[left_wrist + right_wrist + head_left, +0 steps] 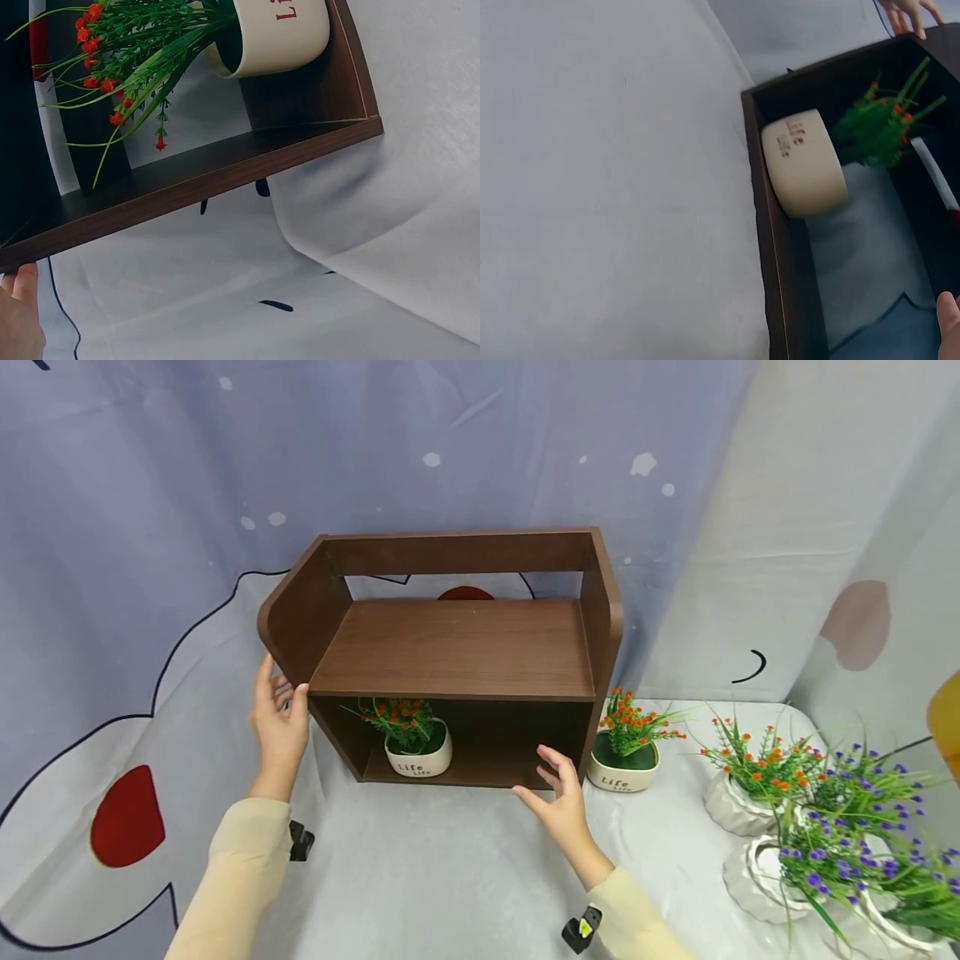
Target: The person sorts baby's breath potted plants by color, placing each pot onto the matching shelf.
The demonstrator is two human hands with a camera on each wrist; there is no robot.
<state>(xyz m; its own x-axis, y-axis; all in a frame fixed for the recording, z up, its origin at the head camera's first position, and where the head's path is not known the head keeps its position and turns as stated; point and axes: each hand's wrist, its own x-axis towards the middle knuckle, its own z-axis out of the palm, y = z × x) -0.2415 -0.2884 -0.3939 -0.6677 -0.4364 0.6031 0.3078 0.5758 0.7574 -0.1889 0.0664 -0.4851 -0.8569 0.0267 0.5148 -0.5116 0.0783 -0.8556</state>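
A dark brown two-tier wooden shelf (465, 647) stands on the cloth-covered table. My left hand (281, 731) touches its left side panel, fingers extended and thumb at the front edge; the left wrist view shows fingertips (27, 277) right at the wood. In the lower compartment, towards the left, a cream "Life" pot (417, 763) with orange-flowered greenery sits upright. My right hand (561, 806) hovers before the right part of that compartment, fingers spread and holding nothing. Only a bit of the right hand (950, 330) shows in its own wrist view.
A matching cream pot (621, 777) with orange flowers stands just right of the shelf. Farther right cluster several white ribbed pots (757, 881) with orange or purple flowers. A patterned curtain (450, 443) hangs behind the shelf.
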